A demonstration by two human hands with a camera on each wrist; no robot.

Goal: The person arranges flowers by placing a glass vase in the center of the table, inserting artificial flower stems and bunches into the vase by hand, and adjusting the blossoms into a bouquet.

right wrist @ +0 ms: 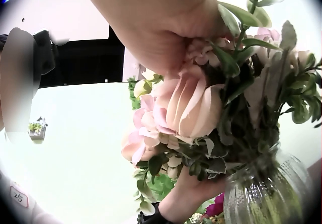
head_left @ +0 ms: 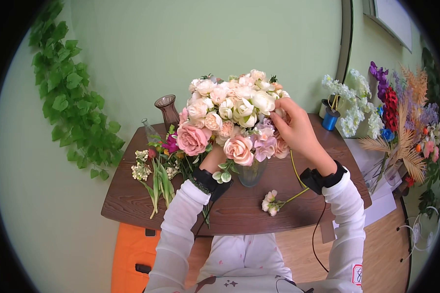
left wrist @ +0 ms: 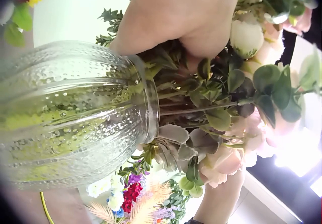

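Observation:
A full bouquet of cream, peach and pink roses (head_left: pixel 242 105) stands in a clear ribbed glass vase (head_left: pixel 252 173) on the dark wooden table. My left hand (left wrist: pixel 181 12) reaches in under the blooms and grips the leafy stems (left wrist: pixel 186 103) just above the vase's rim. In the head view the flowers hide most of that hand. My right hand (head_left: pixel 297 126) is at the bouquet's right side, thumb and forefinger pinching at the edge of a white rose (head_left: pixel 264 102). In the right wrist view its fingertips are sunk among petals, above a peach rose (right wrist: pixel 193 105).
On the table (head_left: pixel 288 224), a loose pale flower sprig (head_left: pixel 270 202) with a long green stem lies to the right. Loose tulips and white berry sprigs (head_left: pixel 142 168) lie left, near a smoky vase (head_left: pixel 167 110) and a small bottle (head_left: pixel 149 128). A blue pot (head_left: pixel 330 118) stands at the back right.

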